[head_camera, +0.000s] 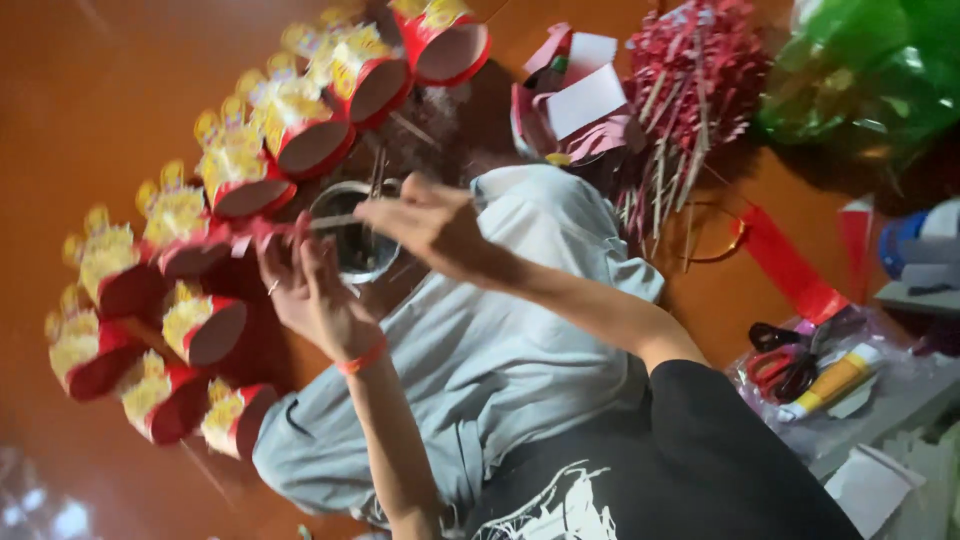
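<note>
My left hand (312, 290) pinches a red strip (252, 236), and my right hand (432, 226) grips a stick (338, 221) over the cup (352, 246). I seem to be joining them, which needs steady alignment.

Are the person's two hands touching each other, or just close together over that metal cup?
Apart. The head view shows the left hand below the right hand, with a visible gap between them above the metal cup.

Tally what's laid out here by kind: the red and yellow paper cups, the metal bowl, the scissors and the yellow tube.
red and yellow paper cups: 10
metal bowl: 1
scissors: 1
yellow tube: 1
Total: 13
</note>
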